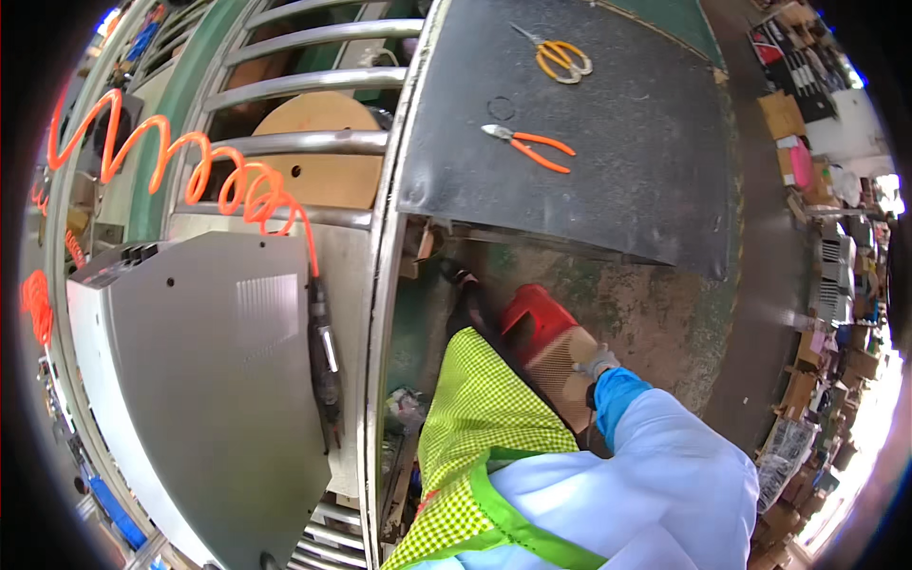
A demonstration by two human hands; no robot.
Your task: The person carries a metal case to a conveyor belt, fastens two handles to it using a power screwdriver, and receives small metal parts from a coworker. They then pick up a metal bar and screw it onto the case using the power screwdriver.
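Observation:
My right hand point(597, 362), in a grey glove with a blue cuff above it, reaches down beside the workbench. It is at the edge of a ribbed piece of cardboard point(554, 364) that lies against a red plastic stool point(541, 315). Its fingers are too small and blurred to show whether they grip the cardboard or rest on it. No part of my left hand appears. On the dark bench top point(627, 171) lie orange-handled cutting pliers point(528, 145), yellow-handled scissors point(557, 57) and a thin black ring point(501, 108).
To the left, a large grey metal housing point(214, 370) stands on a roller conveyor point(313, 81). A power screwdriver point(326, 366) on a coiled orange air hose point(199, 171) lies against its side. Beyond the rollers are tan round-topped boards point(318, 152). Cardboard boxes point(782, 116) line the right side.

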